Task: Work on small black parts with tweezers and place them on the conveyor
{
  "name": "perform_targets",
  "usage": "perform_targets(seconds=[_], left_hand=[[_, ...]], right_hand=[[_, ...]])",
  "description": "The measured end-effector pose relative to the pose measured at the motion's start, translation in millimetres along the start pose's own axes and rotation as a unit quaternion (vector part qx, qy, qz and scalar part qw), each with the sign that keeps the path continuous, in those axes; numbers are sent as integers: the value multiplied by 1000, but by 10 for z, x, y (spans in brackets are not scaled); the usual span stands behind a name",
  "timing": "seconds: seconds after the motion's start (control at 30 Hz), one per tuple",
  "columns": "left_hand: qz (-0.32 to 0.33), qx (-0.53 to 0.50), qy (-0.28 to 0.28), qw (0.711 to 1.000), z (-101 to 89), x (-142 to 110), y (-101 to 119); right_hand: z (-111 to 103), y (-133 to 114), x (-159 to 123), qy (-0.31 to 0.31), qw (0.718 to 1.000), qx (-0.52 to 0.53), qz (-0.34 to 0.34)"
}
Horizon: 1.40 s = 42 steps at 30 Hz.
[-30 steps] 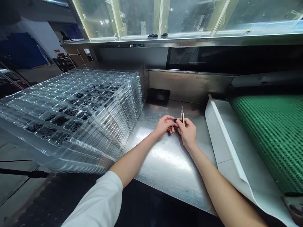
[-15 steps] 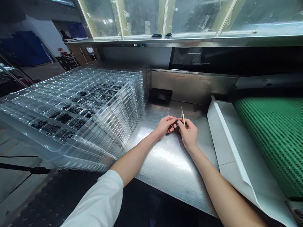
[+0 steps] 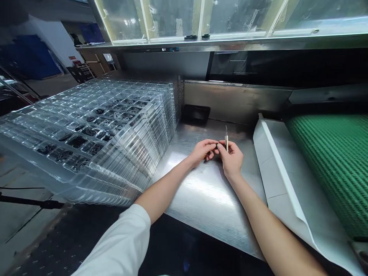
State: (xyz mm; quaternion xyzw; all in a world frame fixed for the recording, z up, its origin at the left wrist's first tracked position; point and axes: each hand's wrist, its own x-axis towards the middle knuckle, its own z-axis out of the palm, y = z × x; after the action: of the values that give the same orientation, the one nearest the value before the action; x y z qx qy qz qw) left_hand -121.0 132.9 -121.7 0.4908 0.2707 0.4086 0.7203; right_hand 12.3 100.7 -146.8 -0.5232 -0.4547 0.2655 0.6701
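Note:
A small black part [image 3: 216,146] is pinched in the fingers of my left hand [image 3: 202,151]. My right hand [image 3: 233,160] meets it from the other side, its thumb and fingertip at the part. A slim craft knife [image 3: 227,142] with a pale handle is also held in my right hand, its thin blade pointing up and away. Both hands are a little above the bare metal worktop [image 3: 198,203]. The fingers hide most of the black part, so its shape does not show clearly.
To the left rises a tall stack of clear plastic trays [image 3: 156,130], with black round parts in some pockets. A black tray [image 3: 196,114] lies at the back. On the right, a white guard [image 3: 273,165] borders a green conveyor belt [image 3: 330,161]. A lit shelf [image 3: 172,44] spans above.
Both hands stay together at the black part. My right hand has shifted slightly right, and the knife in it now stands more upright. The black part shows more between the fingertips.

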Motion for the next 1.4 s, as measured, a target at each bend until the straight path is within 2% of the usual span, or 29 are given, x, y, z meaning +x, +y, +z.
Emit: perform_targets(seconds=[0.27,0.5,0.73,1.07,1.4], left_hand=[[-3,-20,13,1000,15,-1,16],[-2,-84,63,994,-26,9,74],[42,-138,88,986,-125,33,145],[33,-140,88,986,-119,10,179],[40,-167,74,982,-130,19,172]], right_hand=[[-6,11,2,-4,999,-37,-15],[-63,-105,-7,-10,992,-103,-65],[-104,-261,-43,-71,950,-248,-176],[-118,-140,-21,-58,932,-317,-168],[-116,-143,-33,-56,936,-306,-165]])
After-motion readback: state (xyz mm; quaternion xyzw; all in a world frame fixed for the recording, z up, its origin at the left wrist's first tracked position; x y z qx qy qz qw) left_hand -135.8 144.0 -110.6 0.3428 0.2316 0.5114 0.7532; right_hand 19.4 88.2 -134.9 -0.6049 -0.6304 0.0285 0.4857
